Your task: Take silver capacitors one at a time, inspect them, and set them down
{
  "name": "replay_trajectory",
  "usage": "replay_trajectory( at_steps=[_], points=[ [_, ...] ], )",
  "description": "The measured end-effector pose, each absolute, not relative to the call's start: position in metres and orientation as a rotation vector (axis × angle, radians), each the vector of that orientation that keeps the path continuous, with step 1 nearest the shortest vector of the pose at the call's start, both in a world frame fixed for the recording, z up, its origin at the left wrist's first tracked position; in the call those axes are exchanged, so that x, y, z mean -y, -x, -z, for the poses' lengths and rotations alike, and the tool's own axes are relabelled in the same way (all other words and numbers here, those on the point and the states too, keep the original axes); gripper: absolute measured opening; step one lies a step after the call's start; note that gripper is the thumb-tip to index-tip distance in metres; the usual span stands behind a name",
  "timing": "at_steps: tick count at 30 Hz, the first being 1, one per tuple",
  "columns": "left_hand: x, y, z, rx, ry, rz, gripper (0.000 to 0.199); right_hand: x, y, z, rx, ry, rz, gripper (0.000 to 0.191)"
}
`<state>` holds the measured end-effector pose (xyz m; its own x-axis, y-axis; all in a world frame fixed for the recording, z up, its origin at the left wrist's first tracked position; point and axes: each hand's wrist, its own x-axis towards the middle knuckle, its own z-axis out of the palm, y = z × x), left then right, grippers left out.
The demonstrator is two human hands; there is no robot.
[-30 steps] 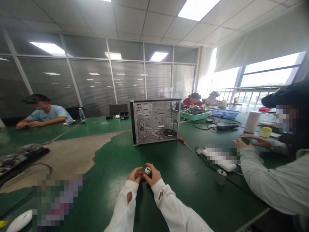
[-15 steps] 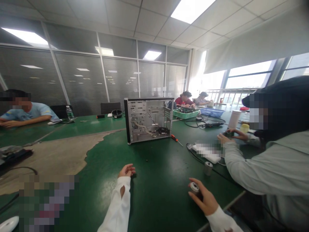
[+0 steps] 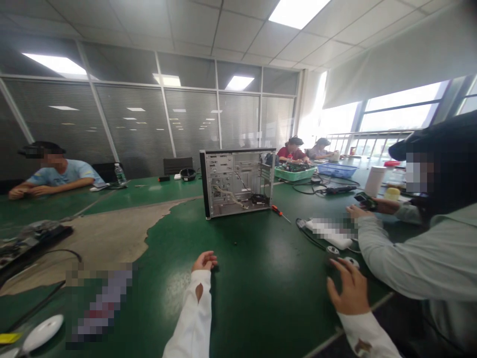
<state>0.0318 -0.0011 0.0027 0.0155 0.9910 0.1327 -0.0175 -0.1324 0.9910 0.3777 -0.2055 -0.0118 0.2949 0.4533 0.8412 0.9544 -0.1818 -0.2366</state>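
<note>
Pixelated white box (image 3: 328, 227), pixelated item (image 3: 100, 303), right sleeve (image 3: 367, 334) cut off below

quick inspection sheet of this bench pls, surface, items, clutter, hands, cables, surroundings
surface: green tabletop, worn to a beige patch at left
items: two small round pieces near the right hand
clutter: open computer chassis, orange-handled screwdriver beside it
hands: left hand open, holding nothing; right hand open, fingers spread, holding nothing
cables: black cable leads to a pixelated white block
surroundings: co-worker at right, seated person at far left
</note>
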Motion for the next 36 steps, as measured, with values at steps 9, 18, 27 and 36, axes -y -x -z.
replay_trajectory(
  at_steps=[9,18,27,36],
  points=[
    [0.002,-0.035,0.001,-1.144,-1.343,-1.292,0.025,0.096,-0.206,-0.021,2.018,1.679,0.162,0.057],
    [-0.001,-0.035,0.002,-1.160,-1.362,-1.281,0.026,0.026,-0.192,-0.015,2.097,1.580,0.104,0.036],
    [0.000,-0.035,0.001,-1.149,-1.359,-1.262,0.026,0.091,-0.238,-0.022,2.152,1.491,0.128,0.031],
    [-0.002,-0.036,-0.003,-1.182,-1.379,-1.226,0.024,0.198,-0.406,-0.046,1.217,1.738,0.538,0.023]
  ],
)
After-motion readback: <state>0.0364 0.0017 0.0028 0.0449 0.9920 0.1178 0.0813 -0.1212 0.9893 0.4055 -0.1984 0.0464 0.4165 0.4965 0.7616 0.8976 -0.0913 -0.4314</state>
